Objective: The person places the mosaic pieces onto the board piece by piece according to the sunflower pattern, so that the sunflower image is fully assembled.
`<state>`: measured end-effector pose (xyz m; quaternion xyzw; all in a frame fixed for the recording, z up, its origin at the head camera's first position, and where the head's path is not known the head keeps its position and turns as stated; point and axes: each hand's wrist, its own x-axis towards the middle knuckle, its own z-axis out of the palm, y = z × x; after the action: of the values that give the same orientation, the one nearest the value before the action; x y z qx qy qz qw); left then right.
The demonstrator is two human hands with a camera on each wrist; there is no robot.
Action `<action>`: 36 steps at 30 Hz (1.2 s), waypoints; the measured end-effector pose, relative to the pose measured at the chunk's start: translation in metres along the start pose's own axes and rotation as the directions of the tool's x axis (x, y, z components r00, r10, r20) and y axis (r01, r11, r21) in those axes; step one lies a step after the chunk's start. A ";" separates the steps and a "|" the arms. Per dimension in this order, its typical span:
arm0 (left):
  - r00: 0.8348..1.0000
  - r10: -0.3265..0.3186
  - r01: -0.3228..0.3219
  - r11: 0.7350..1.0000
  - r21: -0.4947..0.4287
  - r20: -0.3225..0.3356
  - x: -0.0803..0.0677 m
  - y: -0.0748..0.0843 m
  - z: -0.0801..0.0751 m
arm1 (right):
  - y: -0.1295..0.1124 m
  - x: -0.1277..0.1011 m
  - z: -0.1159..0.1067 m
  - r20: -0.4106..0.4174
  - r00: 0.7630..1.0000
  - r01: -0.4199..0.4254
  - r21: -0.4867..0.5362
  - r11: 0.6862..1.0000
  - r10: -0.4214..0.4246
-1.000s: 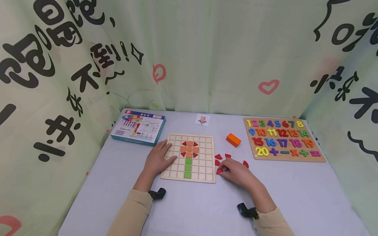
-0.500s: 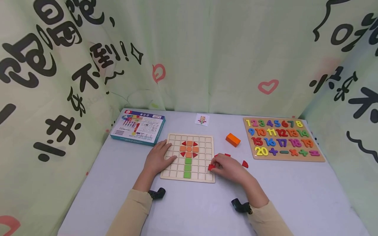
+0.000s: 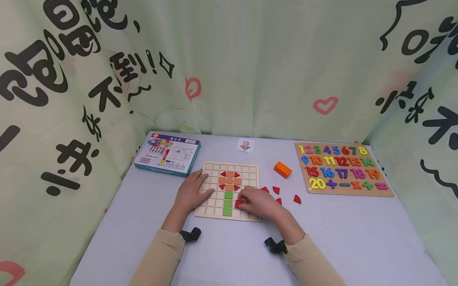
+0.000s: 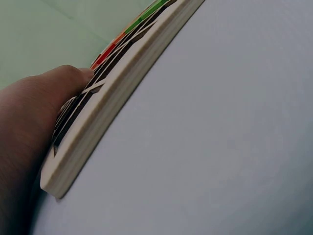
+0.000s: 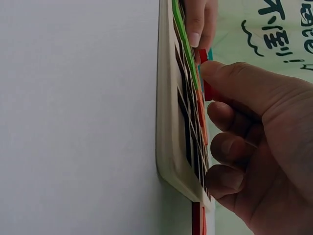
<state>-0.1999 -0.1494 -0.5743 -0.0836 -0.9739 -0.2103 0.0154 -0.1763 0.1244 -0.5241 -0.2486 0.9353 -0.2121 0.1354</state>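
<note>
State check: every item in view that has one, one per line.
left hand: fingers flat on the grid board's left edge
right hand: pinching a red piece, over the board
red piece: held just right of the green stem
grid board: flat on table, partly filled, flower pattern
loose red pieces: lying on table, right of board
orange block: on table, untouched
number puzzle: all pieces seated
blue box: closed, flat

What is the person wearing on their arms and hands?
Both arms have long beige sleeves, the left sleeve and the right sleeve. The left hand and right hand are bare, with no gloves. A small black gadget is strapped at each wrist, one on the left and one on the right.
</note>
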 end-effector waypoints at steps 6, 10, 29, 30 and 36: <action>1.000 -0.002 0.002 1.000 -0.002 0.008 0.001 0.001 -0.001 | 0.000 0.006 0.006 0.004 1.000 -0.008 -0.025 1.000 0.008; 1.000 -0.008 0.008 1.000 -0.001 0.006 0.001 0.002 -0.001 | 0.001 0.010 0.009 0.007 1.000 -0.013 -0.026 1.000 0.013; 1.000 0.001 -0.001 1.000 -0.010 -0.002 0.001 0.000 0.001 | -0.002 0.011 0.012 -0.003 1.000 -0.008 -0.052 0.999 0.008; 1.000 -0.001 0.001 1.000 -0.010 -0.002 0.001 0.000 0.001 | -0.002 0.010 0.012 -0.006 1.000 -0.010 -0.048 0.999 0.010; 1.000 -0.008 0.008 1.000 -0.015 0.000 0.000 0.000 0.000 | 0.000 0.008 0.009 -0.043 0.999 -0.027 0.004 1.000 0.027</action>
<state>-0.2000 -0.1490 -0.5740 -0.0800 -0.9726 -0.2177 0.0139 -0.1796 0.1170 -0.5334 -0.2312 0.9409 -0.2173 0.1186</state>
